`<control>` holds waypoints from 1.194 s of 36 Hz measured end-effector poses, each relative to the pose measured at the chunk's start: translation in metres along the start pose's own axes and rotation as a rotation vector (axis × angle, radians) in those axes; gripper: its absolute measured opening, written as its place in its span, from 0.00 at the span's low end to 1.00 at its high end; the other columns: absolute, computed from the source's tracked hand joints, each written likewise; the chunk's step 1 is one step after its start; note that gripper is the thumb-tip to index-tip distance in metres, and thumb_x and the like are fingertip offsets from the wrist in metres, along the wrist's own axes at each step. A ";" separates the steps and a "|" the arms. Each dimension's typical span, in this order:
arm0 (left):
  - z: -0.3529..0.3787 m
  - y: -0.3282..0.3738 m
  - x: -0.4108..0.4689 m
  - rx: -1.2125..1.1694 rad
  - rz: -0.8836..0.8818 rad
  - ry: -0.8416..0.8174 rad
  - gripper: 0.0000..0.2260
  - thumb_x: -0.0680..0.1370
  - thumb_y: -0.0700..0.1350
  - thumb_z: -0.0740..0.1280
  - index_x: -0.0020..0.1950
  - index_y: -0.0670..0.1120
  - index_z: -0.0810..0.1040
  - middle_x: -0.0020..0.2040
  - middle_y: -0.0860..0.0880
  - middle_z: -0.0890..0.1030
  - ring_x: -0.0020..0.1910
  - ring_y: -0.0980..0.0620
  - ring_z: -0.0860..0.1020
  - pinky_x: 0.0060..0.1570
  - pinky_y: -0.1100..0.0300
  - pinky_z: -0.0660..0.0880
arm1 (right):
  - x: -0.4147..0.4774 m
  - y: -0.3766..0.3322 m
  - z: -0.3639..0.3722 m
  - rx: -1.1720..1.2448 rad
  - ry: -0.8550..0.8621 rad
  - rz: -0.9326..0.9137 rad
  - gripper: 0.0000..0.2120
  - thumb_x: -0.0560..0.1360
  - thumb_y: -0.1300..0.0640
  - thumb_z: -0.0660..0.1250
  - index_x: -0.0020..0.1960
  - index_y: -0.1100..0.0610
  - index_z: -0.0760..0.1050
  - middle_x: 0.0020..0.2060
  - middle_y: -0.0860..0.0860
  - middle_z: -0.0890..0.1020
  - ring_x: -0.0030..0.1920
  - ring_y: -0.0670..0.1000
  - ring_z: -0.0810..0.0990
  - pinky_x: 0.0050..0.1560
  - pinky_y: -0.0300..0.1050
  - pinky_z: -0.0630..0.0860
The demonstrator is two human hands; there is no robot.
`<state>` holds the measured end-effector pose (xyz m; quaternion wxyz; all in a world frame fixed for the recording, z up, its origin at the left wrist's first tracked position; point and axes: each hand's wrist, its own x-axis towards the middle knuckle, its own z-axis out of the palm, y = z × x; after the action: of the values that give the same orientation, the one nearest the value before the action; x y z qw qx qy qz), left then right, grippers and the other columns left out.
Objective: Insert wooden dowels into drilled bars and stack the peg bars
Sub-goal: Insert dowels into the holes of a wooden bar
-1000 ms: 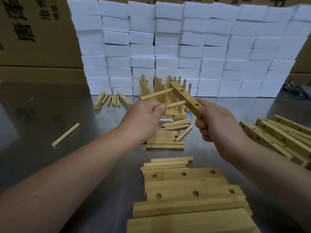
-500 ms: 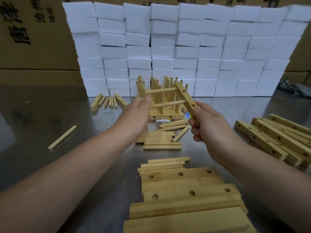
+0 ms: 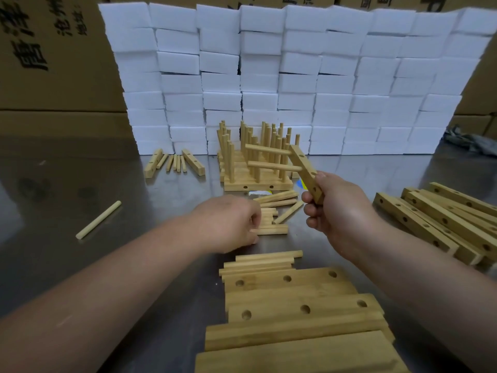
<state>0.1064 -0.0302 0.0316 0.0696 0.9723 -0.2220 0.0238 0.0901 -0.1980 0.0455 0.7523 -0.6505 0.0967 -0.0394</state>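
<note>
We hold the drilled bar (image 3: 306, 170) tilted in the right hand (image 3: 338, 211), fingers clamped round its lower end. It hangs above the middle of the surface (image 3: 53, 184), just before the stack of finished peg bars (image 3: 255, 181).

The left hand (image 3: 228, 224) is down on the loose dowels (image 3: 271, 224) with its fingers curled. We cannot tell if it pinches one.

**Risks**
- Gripped at one end only, the bar may twist when we press the next dowel in.
- Our fingers seem to cover the lower end, where we judge the free hole to be.
- The seated dowels (image 3: 269, 166) reach toward the stack's upright pegs and could knock them.
- A careless grab could send round dowels rolling.

**Counts**
- Two seated dowels and one held bar.
- One lone dowel (image 3: 98, 220) toward the left edge.
- Two short bars (image 3: 193, 166) by the far edge, with about four dowels between them.
- Two near-edge bars (image 3: 295, 308), each showing three holes.
- A right-edge heap (image 3: 443, 224) of roughly five, uncertain.
</note>
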 end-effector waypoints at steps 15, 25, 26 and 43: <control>-0.009 0.004 -0.003 -0.120 0.055 0.201 0.04 0.77 0.52 0.63 0.44 0.54 0.72 0.42 0.56 0.73 0.39 0.57 0.72 0.35 0.64 0.70 | 0.004 0.004 0.000 0.061 0.011 -0.007 0.11 0.81 0.56 0.53 0.45 0.50 0.72 0.26 0.50 0.78 0.24 0.46 0.75 0.31 0.40 0.73; -0.013 0.015 -0.009 -0.313 0.104 0.366 0.04 0.79 0.51 0.60 0.44 0.58 0.72 0.31 0.56 0.73 0.34 0.68 0.70 0.28 0.69 0.65 | 0.005 0.007 0.001 0.103 -0.011 -0.013 0.11 0.81 0.56 0.54 0.46 0.50 0.74 0.30 0.50 0.80 0.25 0.45 0.79 0.30 0.39 0.76; -0.013 0.015 -0.009 -0.330 0.107 0.383 0.04 0.78 0.51 0.60 0.44 0.58 0.72 0.32 0.56 0.73 0.35 0.69 0.70 0.32 0.72 0.66 | 0.005 0.007 0.001 0.107 -0.019 -0.015 0.11 0.81 0.56 0.54 0.47 0.50 0.74 0.30 0.49 0.80 0.25 0.45 0.79 0.30 0.39 0.76; -0.013 0.030 -0.012 -0.280 0.206 0.490 0.07 0.77 0.45 0.63 0.53 0.47 0.78 0.38 0.62 0.67 0.38 0.60 0.67 0.40 0.76 0.63 | 0.006 0.006 0.002 0.175 -0.011 -0.021 0.10 0.82 0.57 0.53 0.56 0.55 0.72 0.33 0.53 0.78 0.23 0.45 0.77 0.27 0.36 0.76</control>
<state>0.0828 -0.0497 0.0474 0.2519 0.8908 -0.2973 0.2338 0.0960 -0.1959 0.0398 0.8063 -0.5836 0.0816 -0.0520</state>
